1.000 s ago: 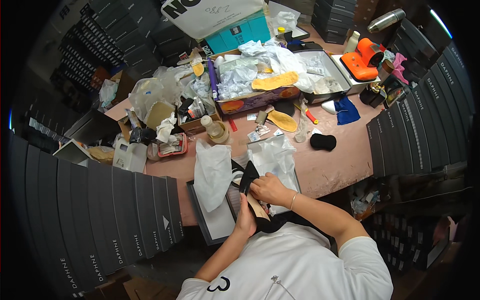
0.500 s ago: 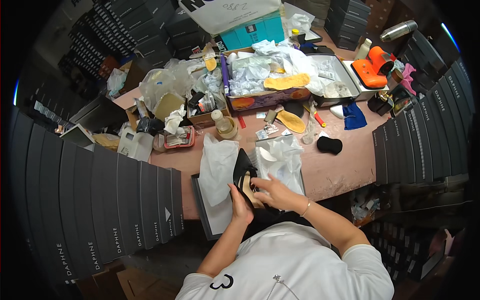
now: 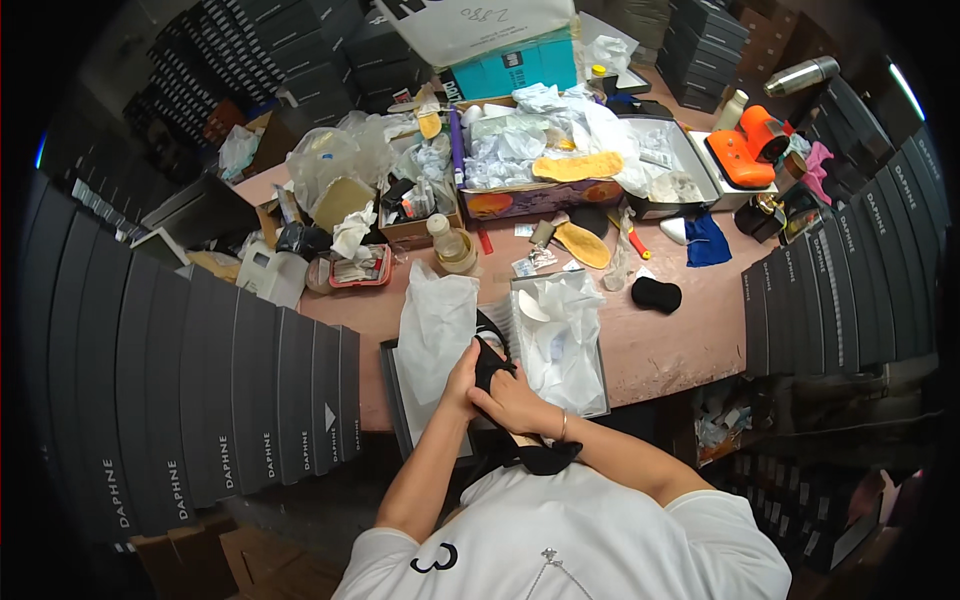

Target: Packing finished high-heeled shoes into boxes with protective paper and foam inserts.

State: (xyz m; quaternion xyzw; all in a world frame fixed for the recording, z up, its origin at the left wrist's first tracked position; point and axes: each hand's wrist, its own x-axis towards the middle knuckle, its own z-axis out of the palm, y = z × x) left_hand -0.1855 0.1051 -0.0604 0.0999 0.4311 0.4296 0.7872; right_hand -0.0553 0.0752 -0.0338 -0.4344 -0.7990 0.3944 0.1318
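Note:
A black shoe (image 3: 548,457) with a tan insole lies slanted between my hands, close to my shirt front. Around its far part, my left hand (image 3: 461,380) is closed from the left side. My right hand (image 3: 518,404) presses on the shoe's black straps with bent fingers, next to the left one; its fingertips are partly hidden. Just beyond the hands stands an open shoebox (image 3: 604,385) lined with white tissue paper (image 3: 560,335). Another sheet of white tissue (image 3: 437,325) lies over a grey box part (image 3: 392,372) on the left.
Stacks of dark shoeboxes (image 3: 200,400) flank me, with more on the right (image 3: 840,290). Farther back are a carton of crumpled paper (image 3: 545,195), a glue bottle (image 3: 452,245), a yellow insole (image 3: 582,243), a black pad (image 3: 656,294) and an orange device (image 3: 748,150).
The shoe has tilted and come nearer my body, its rear end now showing by my shirt. My right hand has moved from the shoe's opening onto its straps, beside my left hand.

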